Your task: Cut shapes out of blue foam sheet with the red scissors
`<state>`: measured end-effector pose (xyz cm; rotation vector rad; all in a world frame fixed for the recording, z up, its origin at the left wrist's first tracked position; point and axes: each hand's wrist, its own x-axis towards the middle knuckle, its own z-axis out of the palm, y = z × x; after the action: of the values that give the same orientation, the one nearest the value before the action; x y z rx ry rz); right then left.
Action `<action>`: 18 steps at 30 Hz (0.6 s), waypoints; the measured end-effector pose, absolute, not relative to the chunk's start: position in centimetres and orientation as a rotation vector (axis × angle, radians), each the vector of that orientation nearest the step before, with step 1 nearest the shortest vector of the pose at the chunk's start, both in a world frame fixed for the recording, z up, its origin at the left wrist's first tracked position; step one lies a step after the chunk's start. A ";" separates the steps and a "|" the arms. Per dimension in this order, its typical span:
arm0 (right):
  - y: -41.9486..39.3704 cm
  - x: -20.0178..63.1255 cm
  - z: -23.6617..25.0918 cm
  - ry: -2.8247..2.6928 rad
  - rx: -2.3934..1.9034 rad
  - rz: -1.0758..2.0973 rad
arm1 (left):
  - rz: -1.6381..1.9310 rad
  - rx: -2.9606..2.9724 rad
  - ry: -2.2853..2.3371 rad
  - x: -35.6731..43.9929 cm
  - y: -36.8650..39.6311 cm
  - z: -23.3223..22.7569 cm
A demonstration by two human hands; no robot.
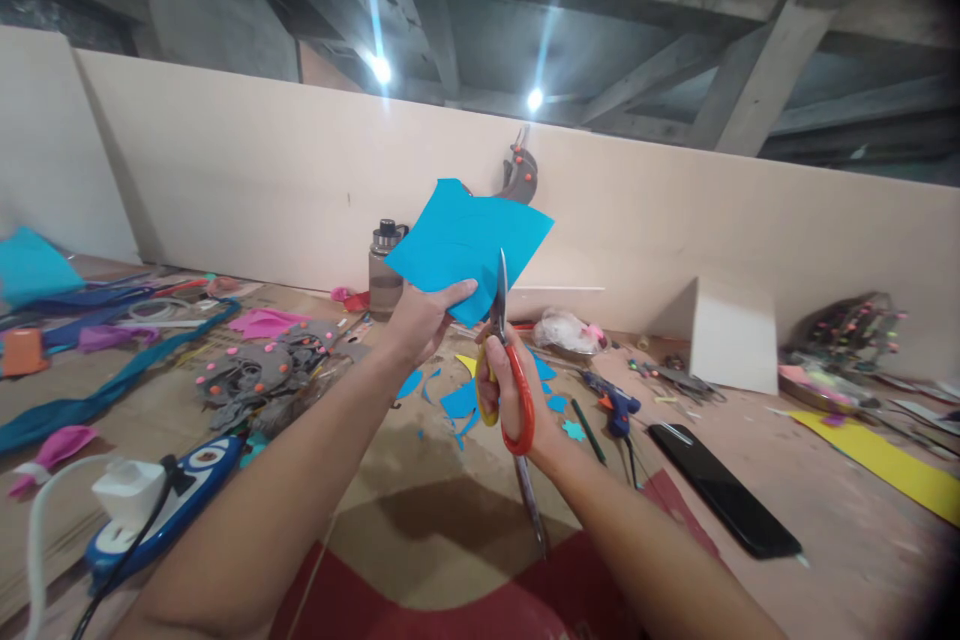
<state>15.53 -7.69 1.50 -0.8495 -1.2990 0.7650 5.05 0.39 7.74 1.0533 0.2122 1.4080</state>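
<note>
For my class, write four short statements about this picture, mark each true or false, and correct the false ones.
1. The left hand holds a thin, bright blue sheet. True.
2. The right hand holds metal scissors with red and yellow handles. True.
3. The grey translucent bottle with a black cap lies on its side. False: the bottle stands upright.
4. The black rectangular phone lies left of the dark blue glue gun. False: the phone lies right of the glue gun.

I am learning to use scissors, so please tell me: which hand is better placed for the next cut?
Probably the right hand: it holds the scissors at the blue sheet, which the left hand grips.
</note>
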 end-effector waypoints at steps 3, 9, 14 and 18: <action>-7.7 15.5 1.4 -1.285 -0.854 0.781 | 1.408 1.083 0.207 4.9 0.5 7.8; -7.8 15.4 1.6 -1.280 -0.870 0.785 | 1.405 1.122 0.189 4.4 0.9 7.9; -7.9 15.4 1.6 -1.279 -0.861 0.815 | 1.378 1.142 0.201 4.0 1.0 8.1; -7.9 15.5 1.4 -1.294 -0.876 0.796 | 1.352 1.138 0.215 3.7 1.1 8.2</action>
<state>15.48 -7.85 1.38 -0.8763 -1.2942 0.7957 3.66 1.11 8.20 1.1384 0.2149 1.3525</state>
